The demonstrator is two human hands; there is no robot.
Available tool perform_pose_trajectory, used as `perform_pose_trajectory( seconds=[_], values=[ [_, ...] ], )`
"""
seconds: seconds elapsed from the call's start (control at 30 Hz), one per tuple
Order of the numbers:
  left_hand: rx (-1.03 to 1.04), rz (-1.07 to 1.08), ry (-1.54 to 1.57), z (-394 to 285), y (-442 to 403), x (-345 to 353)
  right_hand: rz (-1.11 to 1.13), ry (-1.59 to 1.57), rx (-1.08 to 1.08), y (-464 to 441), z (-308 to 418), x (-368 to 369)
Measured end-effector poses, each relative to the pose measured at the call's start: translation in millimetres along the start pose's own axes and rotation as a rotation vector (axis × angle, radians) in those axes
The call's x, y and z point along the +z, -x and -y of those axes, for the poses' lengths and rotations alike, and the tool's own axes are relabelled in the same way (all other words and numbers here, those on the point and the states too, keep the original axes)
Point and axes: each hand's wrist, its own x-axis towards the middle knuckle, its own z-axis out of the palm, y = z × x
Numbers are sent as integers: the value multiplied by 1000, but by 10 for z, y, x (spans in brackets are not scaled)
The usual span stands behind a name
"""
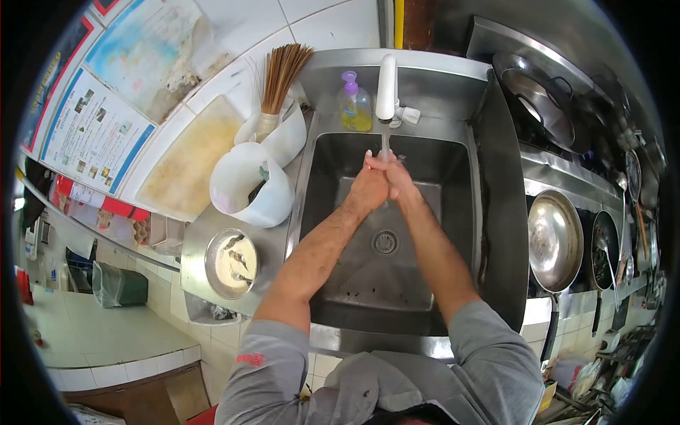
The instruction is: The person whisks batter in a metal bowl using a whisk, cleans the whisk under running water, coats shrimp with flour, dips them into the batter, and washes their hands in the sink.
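Note:
My left hand (370, 188) and my right hand (399, 176) press together under the faucet (386, 88), above the back part of the steel sink (333, 312). A thin stream of water (385, 139) runs down onto them. Their fingers are bent and folded over each other, and no object shows between them. Just behind and left of the faucet stands a pump soap bottle (357, 106) with a purple top and yellow-green liquid. Below my wrists is the round drain (384, 242), with dark bits on the sink floor in front of it.
Left of the sink are a cut white plastic container (237, 185), another holding a stick brush (280, 74), and a metal bowl (232, 263) of pale liquid with dark pieces. A steel partition (501, 205) separates the sink from pans (555, 241) on the right.

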Motion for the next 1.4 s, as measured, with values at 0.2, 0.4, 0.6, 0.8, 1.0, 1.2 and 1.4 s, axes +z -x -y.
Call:
perform_pose_trajectory(
  seconds=[0.2,0.4,0.6,0.8,1.0,1.2,1.4],
  values=[
    [156,-22,-87,-68,60,-264,86,132,92,-98,326,-129],
    [200,-49,59,-31,87,-141,226,205,51,94,464,-171],
    [150,139,-2,-95,-57,-75,-56,762,-164,-196,333,-358],
    [-105,-6,-6,-17,-217,-91,-196,1159,-640,260,98,194],
    [-156,199,307,197,-394,413,19,1130,-921,236,63,89],
    [-751,-392,1565,-446,-430,-75,-56,244,-320,-213,263,-49],
    [-785,-307,440,-140,-298,-131,10,-400,-118,443,123,409]
  ],
)
